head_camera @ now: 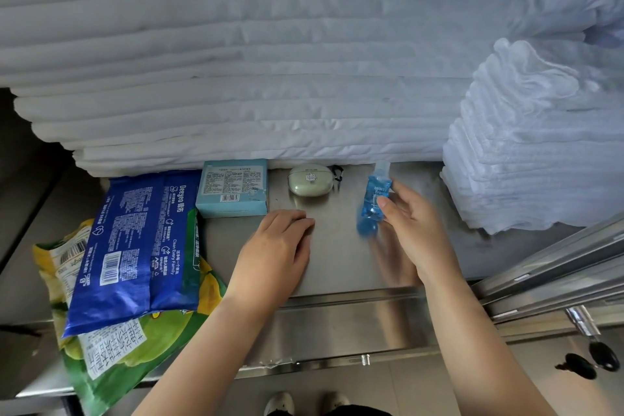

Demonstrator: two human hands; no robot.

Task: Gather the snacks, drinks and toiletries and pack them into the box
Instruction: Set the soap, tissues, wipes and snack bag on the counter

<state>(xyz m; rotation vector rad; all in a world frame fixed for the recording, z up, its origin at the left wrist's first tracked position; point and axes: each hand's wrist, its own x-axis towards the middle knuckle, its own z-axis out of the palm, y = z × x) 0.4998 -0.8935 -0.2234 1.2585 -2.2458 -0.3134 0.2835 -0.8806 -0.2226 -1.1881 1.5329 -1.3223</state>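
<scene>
The small blue bottle is in the person's right hand, pinched between thumb and fingers, tilted and blurred, low over the right part of the steel desk; I can't tell whether its base touches the steel. The left hand lies palm down on the desk near the middle, fingers loosely bent and gripping nothing. Just behind the hands sits a pale green rounded case with a black clip, and to its left a light blue carton, barcode up. Further left a blue pack of wipes lies on top of a green and yellow snack bag that overhangs the front edge. Folded white sheets are stacked along the back, with a pile of white towels on the right
</scene>
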